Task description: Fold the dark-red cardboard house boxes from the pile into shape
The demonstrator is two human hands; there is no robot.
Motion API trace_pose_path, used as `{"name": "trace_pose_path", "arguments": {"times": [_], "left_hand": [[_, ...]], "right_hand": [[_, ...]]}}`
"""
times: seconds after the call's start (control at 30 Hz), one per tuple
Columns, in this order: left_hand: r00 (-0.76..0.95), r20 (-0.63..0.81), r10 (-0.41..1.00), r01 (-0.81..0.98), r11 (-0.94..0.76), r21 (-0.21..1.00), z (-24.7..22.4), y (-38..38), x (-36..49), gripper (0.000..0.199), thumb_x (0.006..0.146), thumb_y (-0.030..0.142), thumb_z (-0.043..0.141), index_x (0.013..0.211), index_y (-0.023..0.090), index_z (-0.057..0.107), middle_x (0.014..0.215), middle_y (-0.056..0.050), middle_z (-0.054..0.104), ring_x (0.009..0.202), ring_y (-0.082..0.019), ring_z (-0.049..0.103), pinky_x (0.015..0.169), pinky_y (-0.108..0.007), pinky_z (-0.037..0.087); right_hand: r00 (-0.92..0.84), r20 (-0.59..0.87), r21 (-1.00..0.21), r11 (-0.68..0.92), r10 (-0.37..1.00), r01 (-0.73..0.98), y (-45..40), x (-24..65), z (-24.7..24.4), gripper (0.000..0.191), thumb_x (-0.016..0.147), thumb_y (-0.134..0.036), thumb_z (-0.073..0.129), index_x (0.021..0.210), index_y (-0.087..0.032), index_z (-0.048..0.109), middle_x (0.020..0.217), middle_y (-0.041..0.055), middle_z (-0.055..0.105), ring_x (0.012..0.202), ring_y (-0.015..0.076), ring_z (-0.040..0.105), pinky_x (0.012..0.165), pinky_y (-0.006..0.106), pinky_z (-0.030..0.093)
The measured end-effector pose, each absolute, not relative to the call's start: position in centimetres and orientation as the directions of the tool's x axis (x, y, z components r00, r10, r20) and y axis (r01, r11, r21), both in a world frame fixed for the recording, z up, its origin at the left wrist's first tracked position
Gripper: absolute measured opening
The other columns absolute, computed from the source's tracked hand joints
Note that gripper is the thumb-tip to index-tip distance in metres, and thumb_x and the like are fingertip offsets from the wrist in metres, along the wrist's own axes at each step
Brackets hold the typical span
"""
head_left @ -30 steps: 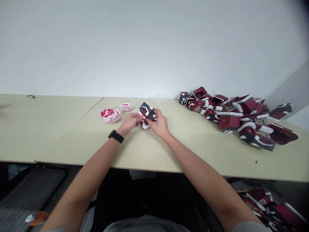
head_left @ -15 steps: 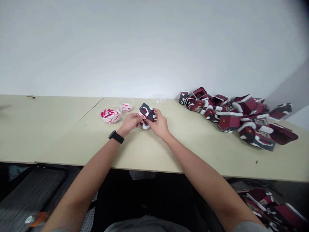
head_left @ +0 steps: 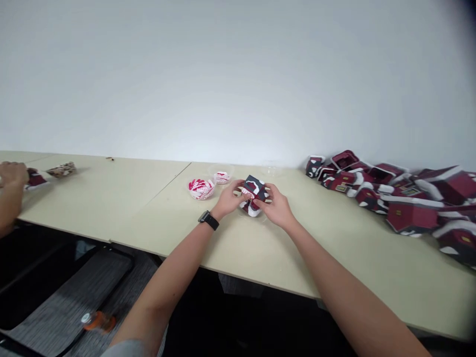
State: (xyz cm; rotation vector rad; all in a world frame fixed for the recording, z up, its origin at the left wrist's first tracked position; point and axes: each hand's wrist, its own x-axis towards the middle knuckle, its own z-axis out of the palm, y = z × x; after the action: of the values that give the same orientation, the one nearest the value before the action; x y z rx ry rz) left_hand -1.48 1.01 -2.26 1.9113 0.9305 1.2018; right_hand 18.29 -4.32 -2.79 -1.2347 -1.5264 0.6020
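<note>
Both of my hands grip a small dark red paper house [head_left: 253, 195] with a dark grey roof and white snow trim, holding it just above the pale table [head_left: 253, 258]. My left hand [head_left: 230, 197] presses its left side, and my right hand [head_left: 277, 208] holds its right side. My fingers hide part of the walls. Beneath the roof, a white piece shows at the house's lower edge.
Two bowls of red-and-white paper pieces [head_left: 201, 189] stand left of my hands, with a clear plastic dish [head_left: 270, 169] behind. A heap of similar paper houses [head_left: 390, 198] lies at right. At far left, another person's hand [head_left: 13, 173] holds a paper piece [head_left: 37, 178].
The whole scene has shifted right in view, and the table now slants more. Another person's hand has appeared at far left. The house has turned in my hands, its roof now facing up.
</note>
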Motion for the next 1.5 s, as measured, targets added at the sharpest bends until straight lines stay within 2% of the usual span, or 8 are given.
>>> {"name": "trace_pose_path", "arguments": {"times": [0.17,0.3,0.4,0.53,0.8,1.0,1.17,1.5], "left_hand": [[0.425,0.359,0.831,0.166,-0.462,0.871,-2.8,0.9,-1.5,0.05,0.085,0.048,0.077,0.121,0.013,0.069,0.123,-0.015,0.073,0.108,-0.028,0.068,0.092,-0.038,0.054],[0.436,0.338,0.834,0.13,-0.43,0.893,-3.0,0.8,-1.5,0.061,0.084,0.051,0.079,0.129,0.013,0.066,0.129,-0.017,0.071,0.112,-0.029,0.067,0.096,-0.039,0.053],[0.486,0.325,0.811,0.086,-0.415,0.906,-3.0,0.8,-1.6,0.067,0.081,0.053,0.082,0.131,0.012,0.065,0.135,-0.019,0.068,0.119,-0.031,0.065,0.103,-0.041,0.05],[0.536,0.296,0.79,0.037,-0.372,0.927,-2.9,0.6,-1.8,0.071,0.079,0.056,0.083,0.131,0.011,0.065,0.136,-0.021,0.067,0.122,-0.033,0.063,0.106,-0.043,0.047],[0.531,0.243,0.812,-0.001,-0.286,0.958,-2.7,0.3,-1.8,0.074,0.076,0.056,0.086,0.131,0.011,0.064,0.132,-0.021,0.068,0.115,-0.032,0.064,0.101,-0.043,0.05],[0.541,0.242,0.806,0.005,-0.291,0.957,-2.7,0.3,-1.8,0.072,0.077,0.059,0.084,0.129,0.012,0.066,0.13,-0.02,0.069,0.111,-0.03,0.066,0.097,-0.04,0.05],[0.57,0.198,0.797,-0.057,-0.202,0.978,-3.1,0.6,-1.8,0.067,0.08,0.057,0.083,0.129,0.013,0.066,0.126,-0.018,0.071,0.105,-0.027,0.067,0.091,-0.038,0.052],[0.534,0.204,0.821,-0.04,-0.217,0.975,-3.0,0.8,-1.7,0.064,0.075,0.052,0.088,0.121,0.012,0.069,0.122,-0.016,0.072,0.102,-0.025,0.067,0.091,-0.036,0.051]], "right_hand": [[0.019,0.38,-0.833,0.333,0.925,0.442,-4.9,18.4,-2.6,0.065,0.079,-0.049,0.076,0.135,-0.024,0.055,0.123,0.0126,0.075,0.102,0.0285,0.075,0.091,0.046,0.061],[0.031,0.345,-0.833,0.291,0.938,0.47,-5.2,18.3,-2.6,0.073,0.079,-0.062,0.076,0.138,-0.024,0.055,0.12,0.0134,0.076,0.096,0.0295,0.076,0.088,0.047,0.061],[0.028,0.338,-0.829,0.283,0.941,0.483,-5.1,18.4,-2.8,0.074,0.079,-0.065,0.075,0.138,-0.025,0.055,0.121,0.0139,0.076,0.096,0.0299,0.076,0.086,0.047,0.062],[0.005,0.323,-0.824,0.279,0.946,0.493,-4.8,18.7,-3.2,0.073,0.079,-0.066,0.076,0.137,-0.026,0.056,0.124,0.0135,0.075,0.097,0.0302,0.076,0.086,0.047,0.062],[0.019,0.314,-0.832,0.266,0.949,0.487,-4.7,18.6,-3.4,0.073,0.078,-0.065,0.076,0.138,-0.026,0.057,0.125,0.013,0.075,0.097,0.0304,0.076,0.086,0.047,0.061],[0.029,0.293,-0.846,0.245,0.956,0.473,-5.1,18.4,-2.6,0.068,0.078,-0.063,0.076,0.133,-0.026,0.059,0.122,0.0115,0.076,0.102,0.0303,0.075,0.09,0.046,0.059],[0.028,0.258,-0.871,0.22,0.966,0.439,-5.4,18.3,-1.9,0.068,0.076,-0.061,0.078,0.132,-0.025,0.059,0.125,0.0132,0.074,0.105,0.0298,0.074,0.089,0.044,0.06],[-0.001,0.298,-0.847,0.265,0.955,0.462,-5.0,18.2,-2.5,0.062,0.078,-0.053,0.077,0.131,-0.025,0.059,0.122,0.0102,0.075,0.107,0.0296,0.073,0.094,0.047,0.058]]}}
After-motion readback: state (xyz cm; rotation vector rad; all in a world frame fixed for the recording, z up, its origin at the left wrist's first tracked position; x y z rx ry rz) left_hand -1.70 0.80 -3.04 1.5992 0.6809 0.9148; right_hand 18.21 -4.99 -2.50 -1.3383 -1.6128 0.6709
